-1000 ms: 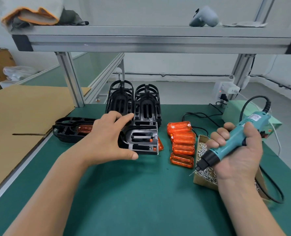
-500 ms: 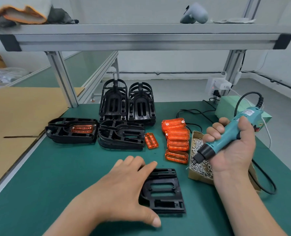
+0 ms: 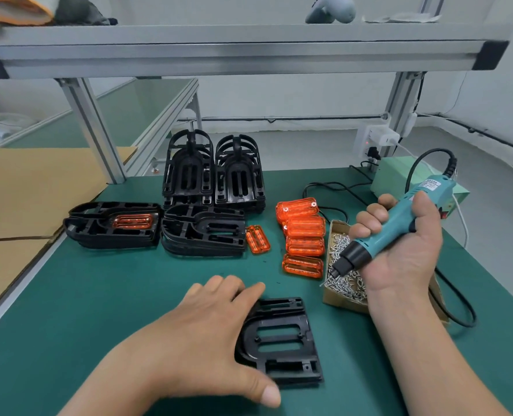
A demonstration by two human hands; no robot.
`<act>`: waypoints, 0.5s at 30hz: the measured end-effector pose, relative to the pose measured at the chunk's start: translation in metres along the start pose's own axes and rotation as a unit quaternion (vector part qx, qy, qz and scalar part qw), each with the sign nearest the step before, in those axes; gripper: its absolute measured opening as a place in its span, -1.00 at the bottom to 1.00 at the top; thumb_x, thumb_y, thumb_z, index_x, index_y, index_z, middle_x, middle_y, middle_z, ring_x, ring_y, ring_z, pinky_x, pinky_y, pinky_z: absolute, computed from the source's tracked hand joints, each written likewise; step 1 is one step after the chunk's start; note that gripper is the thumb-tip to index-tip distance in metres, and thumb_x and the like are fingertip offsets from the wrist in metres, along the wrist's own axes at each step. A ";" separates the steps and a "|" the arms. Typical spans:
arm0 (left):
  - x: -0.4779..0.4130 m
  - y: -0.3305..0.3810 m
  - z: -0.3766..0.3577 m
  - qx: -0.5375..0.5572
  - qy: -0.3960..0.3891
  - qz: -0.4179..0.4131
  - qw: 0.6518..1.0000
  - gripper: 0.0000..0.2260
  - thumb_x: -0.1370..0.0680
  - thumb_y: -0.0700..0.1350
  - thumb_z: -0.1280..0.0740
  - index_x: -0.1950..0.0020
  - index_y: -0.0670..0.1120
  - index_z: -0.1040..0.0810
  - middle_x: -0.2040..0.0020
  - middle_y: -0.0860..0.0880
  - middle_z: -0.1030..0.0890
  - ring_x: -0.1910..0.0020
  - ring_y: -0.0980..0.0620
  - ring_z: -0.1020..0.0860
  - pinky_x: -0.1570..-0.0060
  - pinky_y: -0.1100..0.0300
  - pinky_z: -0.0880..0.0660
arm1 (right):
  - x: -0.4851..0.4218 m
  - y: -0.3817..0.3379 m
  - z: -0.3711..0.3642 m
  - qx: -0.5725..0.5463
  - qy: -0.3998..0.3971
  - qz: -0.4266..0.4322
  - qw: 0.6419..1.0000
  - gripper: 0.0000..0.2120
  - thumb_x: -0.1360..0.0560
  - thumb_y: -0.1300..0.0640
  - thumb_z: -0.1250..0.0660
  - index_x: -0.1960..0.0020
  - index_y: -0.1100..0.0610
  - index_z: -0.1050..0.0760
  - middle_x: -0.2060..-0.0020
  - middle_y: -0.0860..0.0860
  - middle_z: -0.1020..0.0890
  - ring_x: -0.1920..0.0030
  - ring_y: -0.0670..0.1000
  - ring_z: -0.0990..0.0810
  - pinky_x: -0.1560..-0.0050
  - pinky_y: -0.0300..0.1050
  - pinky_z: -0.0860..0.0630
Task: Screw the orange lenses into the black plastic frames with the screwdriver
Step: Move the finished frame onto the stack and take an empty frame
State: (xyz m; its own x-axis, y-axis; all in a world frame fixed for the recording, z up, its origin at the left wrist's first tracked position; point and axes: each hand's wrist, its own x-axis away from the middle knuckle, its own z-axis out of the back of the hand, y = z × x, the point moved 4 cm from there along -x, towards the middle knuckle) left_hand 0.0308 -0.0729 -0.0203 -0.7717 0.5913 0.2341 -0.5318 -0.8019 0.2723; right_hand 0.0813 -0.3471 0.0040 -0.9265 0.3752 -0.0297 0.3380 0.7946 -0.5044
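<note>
- The left hand (image 3: 207,334) lies flat, fingers spread, over the left half of a flat black plastic frame with a rounded end and a slotted window (image 3: 282,340). The thumb stretches along its near edge, and the hand presses rather than grips.
- That frame rests on the green matted surface (image 3: 99,310) close to the person, well apart from the other stock, and its window is unfilled.
- The right hand (image 3: 405,253) is wrapped round a teal corded electric screwdriver (image 3: 399,232). The tip angles down into a small cardboard box of silver screws (image 3: 343,283); whether a screw is on the bit is too small to tell.
- The translucent orange ribbed lenses (image 3: 304,232) sit in a loose pile just left of the box. A single orange lens (image 3: 258,238) lies beside a low stack of black frames (image 3: 204,232).
- Further left is a frame with a lens already seated (image 3: 114,223), and two upright frame stacks (image 3: 213,172) stand behind.
- The frame looks light, stiff and hard-moulded.
  - It will probably skate or spin on the mat under the driver's push and twist.
  - It is best pinned flat by its solid rim, with fingers clear of the window and screw bosses.
- A lens looks light and glossy, so probably slippery, and likely brittle at its screw ears.
  - It is best pinched by its long edges.
  - Over-driving a screw could crack it.
</note>
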 end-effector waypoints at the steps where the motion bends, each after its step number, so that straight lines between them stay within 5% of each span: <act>1: 0.000 -0.002 0.004 0.012 0.001 0.001 1.000 0.21 -0.19 0.79 -0.11 -0.69 0.24 0.15 -0.35 0.33 -0.13 -0.40 0.24 -0.09 -0.45 0.10 -0.18 | 0.000 0.000 0.000 -0.002 0.000 -0.002 1.000 -0.67 -0.63 -0.15 -0.29 0.04 0.13 -0.50 0.28 -0.03 -0.41 0.36 -0.06 -0.38 0.36 -0.20 -0.39; 4: -0.013 -0.006 0.029 0.014 0.077 -0.006 0.997 -0.09 -0.45 0.67 0.01 -0.69 0.23 -0.06 -0.38 0.28 -0.25 -0.40 0.21 -0.18 -0.41 0.12 -0.22 | 0.000 0.000 -0.001 -0.005 -0.001 -0.004 1.000 -0.67 -0.63 -0.15 -0.29 0.04 0.13 -0.50 0.29 -0.03 -0.41 0.37 -0.06 -0.38 0.37 -0.20 -0.40; 8: -0.061 -0.010 0.060 -0.167 0.212 -0.002 0.963 -0.55 -0.63 0.30 -0.21 -0.45 0.13 -0.48 -0.22 0.12 -0.50 -0.29 0.01 -0.43 -0.29 0.01 -0.36 | 0.001 0.002 -0.002 -0.002 0.000 -0.005 1.000 -0.67 -0.63 -0.15 -0.28 0.03 0.13 -0.50 0.28 -0.02 -0.40 0.37 -0.06 -0.37 0.38 -0.20 -0.40; 15: -0.131 -0.021 0.052 -0.271 0.226 0.016 0.935 -0.79 -0.65 0.11 -0.29 -0.12 0.06 -0.66 -0.04 0.05 -0.56 -0.15 -0.07 -0.46 -0.19 -0.04 -0.26 | 0.001 0.006 -0.002 0.005 -0.005 -0.017 1.000 -0.66 -0.64 -0.17 -0.28 0.03 0.12 -0.50 0.29 -0.03 -0.40 0.37 -0.07 -0.36 0.40 -0.20 -0.41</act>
State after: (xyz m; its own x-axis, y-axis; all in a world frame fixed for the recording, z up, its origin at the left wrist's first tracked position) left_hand 0.1608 -0.1291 -0.0082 -0.7939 0.5672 -0.2189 -0.5093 -0.8171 -0.2700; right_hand 0.0828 -0.3414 0.0027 -0.9387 0.3442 -0.0207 0.3052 0.8015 -0.5143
